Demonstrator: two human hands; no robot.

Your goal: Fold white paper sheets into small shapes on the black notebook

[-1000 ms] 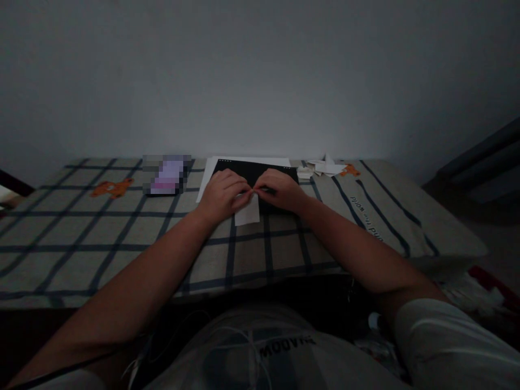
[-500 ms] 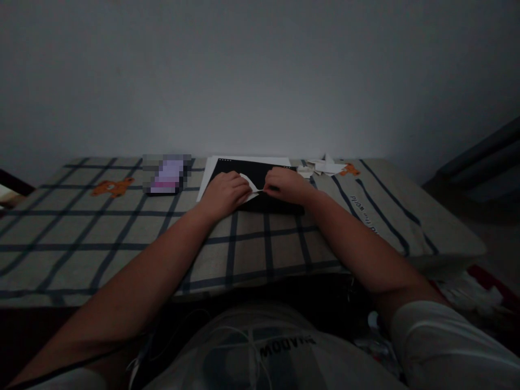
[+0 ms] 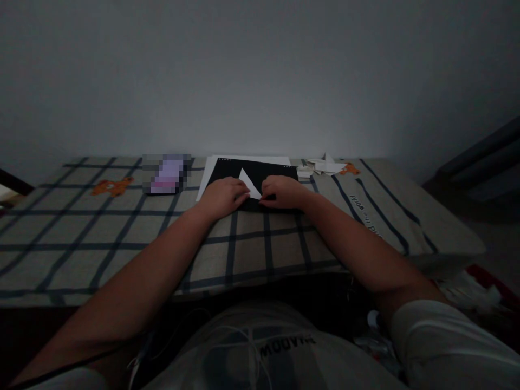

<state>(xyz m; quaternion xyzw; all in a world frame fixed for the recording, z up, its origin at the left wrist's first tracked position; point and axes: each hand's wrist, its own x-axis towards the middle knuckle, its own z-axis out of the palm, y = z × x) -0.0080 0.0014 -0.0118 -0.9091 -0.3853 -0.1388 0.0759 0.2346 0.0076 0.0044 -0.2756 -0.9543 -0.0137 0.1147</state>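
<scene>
A folded piece of white paper (image 3: 249,183) shows as a triangle with its tip pointing away from me. Under it lies a black folder or board (image 3: 227,167). My left hand (image 3: 226,196) is closed on the paper's left side, fingers bent at its lower edge. At the right corner, my right hand (image 3: 282,192) pinches the paper between thumb and finger. Part of the paper's left side is hidden behind my left fingers.
White sheets (image 3: 205,176) stick out from beneath the black board. Folded paper pieces (image 3: 325,165) lie to the right, a phone (image 3: 168,174) with a lit screen to the left. A checked cloth (image 3: 125,233) covers the table, which meets a wall (image 3: 260,81) behind.
The paper, which had a raised flap and an open fold, now lies flatter as a triangle. My right hand has moved slightly down and toward me; my left hand has shifted a little.
</scene>
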